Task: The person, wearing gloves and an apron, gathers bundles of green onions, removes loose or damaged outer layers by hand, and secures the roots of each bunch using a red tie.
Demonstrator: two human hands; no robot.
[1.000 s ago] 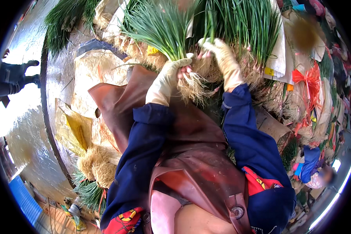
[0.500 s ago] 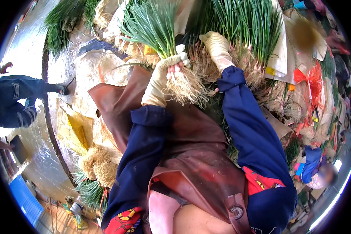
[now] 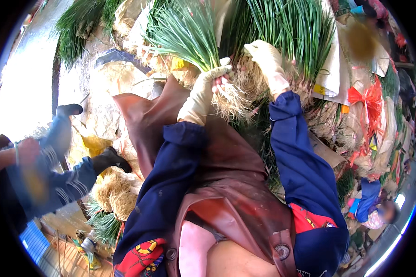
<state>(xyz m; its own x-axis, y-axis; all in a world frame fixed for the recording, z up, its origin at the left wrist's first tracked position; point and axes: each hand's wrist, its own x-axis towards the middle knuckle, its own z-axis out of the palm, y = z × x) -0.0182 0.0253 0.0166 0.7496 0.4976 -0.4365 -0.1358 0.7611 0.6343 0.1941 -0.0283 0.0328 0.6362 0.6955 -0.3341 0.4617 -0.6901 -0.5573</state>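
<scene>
A bunch of spring onions [image 3: 189, 39], with long green leaves, pinkish bulbs and pale stringy roots, is gripped in my gloved left hand [image 3: 207, 87]. Its leaves fan up and to the left, and the roots hang below the fist. My gloved right hand [image 3: 267, 62] is at the base of a larger pile of spring onions [image 3: 291, 27], beside the held bunch. Its fingers are bent together among the stalks; what they pinch, if anything, is hidden. Both gloves are cream-coloured. A brown apron [image 3: 217, 157] covers my lap.
Another person's legs [image 3: 64, 175] are close at the left, one dark shoe [image 3: 111, 160] near the tied root bundles [image 3: 113, 191]. More green bunches [image 3: 81, 32] lie at the far left. A red plastic ribbon [image 3: 370, 99] hangs at the right. Someone sits farther off [image 3: 370, 203].
My left hand has moved slightly right with the bunch. My right hand has shifted a little right and down, its fingers turned left. The person at the left has stepped nearer.
</scene>
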